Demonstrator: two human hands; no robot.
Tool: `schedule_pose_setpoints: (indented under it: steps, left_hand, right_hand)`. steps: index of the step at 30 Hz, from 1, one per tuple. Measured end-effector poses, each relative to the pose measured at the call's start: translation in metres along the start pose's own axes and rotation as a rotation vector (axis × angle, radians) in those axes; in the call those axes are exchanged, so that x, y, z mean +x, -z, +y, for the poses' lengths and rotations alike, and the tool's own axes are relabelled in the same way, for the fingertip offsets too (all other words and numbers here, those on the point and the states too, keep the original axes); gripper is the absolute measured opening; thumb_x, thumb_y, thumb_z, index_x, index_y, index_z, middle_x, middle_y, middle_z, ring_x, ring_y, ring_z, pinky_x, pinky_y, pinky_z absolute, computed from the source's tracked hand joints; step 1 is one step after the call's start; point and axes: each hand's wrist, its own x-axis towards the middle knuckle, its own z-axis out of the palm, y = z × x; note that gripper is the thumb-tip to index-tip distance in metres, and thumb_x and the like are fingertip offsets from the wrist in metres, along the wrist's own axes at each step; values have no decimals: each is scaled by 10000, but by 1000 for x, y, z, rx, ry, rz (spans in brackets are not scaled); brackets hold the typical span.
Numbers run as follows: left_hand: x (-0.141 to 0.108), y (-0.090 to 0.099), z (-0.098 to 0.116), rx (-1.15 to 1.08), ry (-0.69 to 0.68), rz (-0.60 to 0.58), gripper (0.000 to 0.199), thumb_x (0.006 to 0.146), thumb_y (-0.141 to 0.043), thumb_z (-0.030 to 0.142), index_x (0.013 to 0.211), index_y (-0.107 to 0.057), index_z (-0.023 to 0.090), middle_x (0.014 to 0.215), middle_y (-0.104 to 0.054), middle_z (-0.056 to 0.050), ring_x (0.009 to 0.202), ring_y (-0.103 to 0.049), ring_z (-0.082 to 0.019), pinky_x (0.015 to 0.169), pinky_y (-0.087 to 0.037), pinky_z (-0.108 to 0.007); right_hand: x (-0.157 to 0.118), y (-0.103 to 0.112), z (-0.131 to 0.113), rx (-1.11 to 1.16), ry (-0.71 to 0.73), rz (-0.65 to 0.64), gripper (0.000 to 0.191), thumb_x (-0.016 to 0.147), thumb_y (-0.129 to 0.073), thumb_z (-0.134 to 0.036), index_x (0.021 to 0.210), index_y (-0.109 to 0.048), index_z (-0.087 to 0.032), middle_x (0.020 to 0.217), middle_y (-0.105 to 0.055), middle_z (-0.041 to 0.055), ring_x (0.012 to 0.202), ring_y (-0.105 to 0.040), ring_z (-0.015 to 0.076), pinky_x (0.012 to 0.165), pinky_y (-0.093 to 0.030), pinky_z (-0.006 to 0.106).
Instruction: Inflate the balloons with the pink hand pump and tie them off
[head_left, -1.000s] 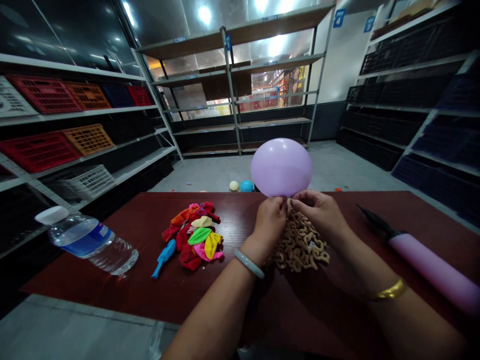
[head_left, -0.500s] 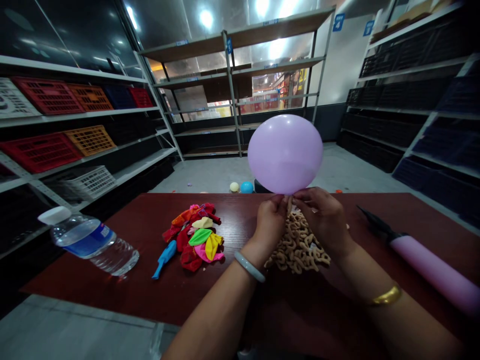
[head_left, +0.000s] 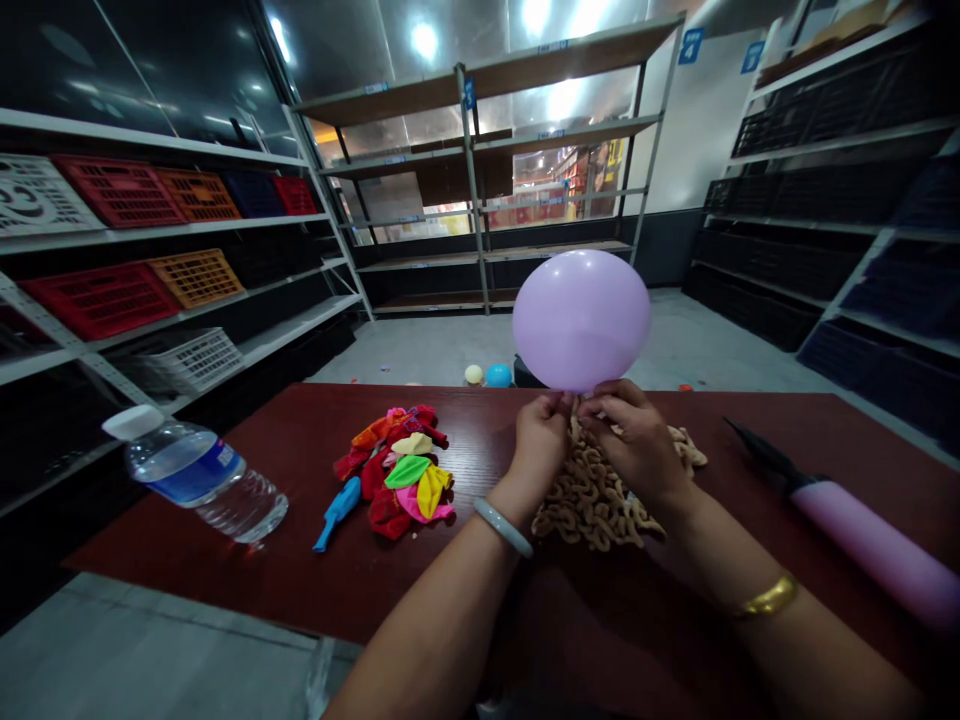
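An inflated lilac balloon [head_left: 581, 318] stands upright above the table's middle. My left hand [head_left: 541, 440] and my right hand [head_left: 637, 440] both pinch its neck at the bottom, fingertips close together. Directly beneath the hands lies a heap of small tan curved clips [head_left: 592, 495] on the dark red table [head_left: 300, 580]. A grey bangle is on my left wrist, a gold one on my right.
A pile of uninflated coloured balloons [head_left: 397, 470] and a blue one [head_left: 336, 512] lie left of the hands. A water bottle [head_left: 196, 473] lies at the far left. A lilac hand pump [head_left: 862, 535] rests at the right. Shelving with crates lines both sides; small balloons [head_left: 486, 375] sit on the floor.
The balloon rose and tilted a little between the earlier frames, then settled slightly lower. Both hands stayed on its neck. The view shifted slightly to the left.
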Motion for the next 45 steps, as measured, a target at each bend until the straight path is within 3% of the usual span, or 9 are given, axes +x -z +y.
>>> schedule_pose_setpoints:
  steps: [7,14,20,23,31,35,41,45]
  left_hand:
    - [-5,-10,-3,-75,36,-57,239,786,-660,324,855,-764,120,746,-711,-58,719,-603,-166,742,-472,-288]
    - [-9,-10,8,-92,55,-81,244,775,-685,345,839,-774,127,768,-718,-64,771,-617,-181,791,-485,-306]
    - [-7,-8,0,-211,94,-144,329,795,-683,420,880,-771,115,747,-711,-60,710,-603,-155,785,-481,-304]
    - [-9,-9,2,-233,108,-163,354,782,-699,448,868,-770,111,702,-693,-46,657,-573,-135,725,-465,-277]
    - [-12,-10,12,-126,130,-188,354,736,-747,462,816,-764,118,631,-649,-16,595,-513,-111,614,-418,-242]
    - [-9,-8,13,-84,86,-205,386,766,-713,486,846,-768,113,666,-671,-36,632,-548,-129,650,-439,-259]
    - [-8,-2,13,15,30,-179,337,802,-676,451,770,-742,122,694,-684,-46,649,-566,-143,636,-463,-269]
    - [-5,0,8,71,0,-194,340,823,-646,455,794,-738,128,719,-686,-54,670,-580,-147,619,-457,-262]
  right_hand:
    - [0,2,5,153,-209,61,81,800,-725,-244,820,-654,-211,882,-574,37,792,-596,175,652,-558,320]
    - [0,2,8,122,-238,77,86,788,-736,-279,798,-689,-208,903,-601,48,827,-616,184,700,-538,327]
    - [9,12,14,96,-173,-82,111,814,-675,-267,725,-657,-203,834,-594,41,793,-600,178,722,-486,327]
    - [11,14,11,48,-158,-83,130,802,-653,-255,695,-600,-204,782,-566,30,726,-564,168,679,-457,322]
    - [5,5,0,-59,-251,55,146,788,-606,-238,692,-497,-225,771,-523,24,762,-513,188,711,-414,341]
    - [5,6,0,9,-337,68,103,777,-605,-236,705,-532,-223,780,-547,28,752,-529,187,692,-433,338]
    - [6,9,1,116,-342,67,135,781,-660,-274,704,-561,-225,777,-556,33,733,-551,182,630,-469,320]
    - [5,8,3,272,-463,45,141,760,-692,-307,726,-586,-219,743,-591,24,652,-564,171,562,-483,316]
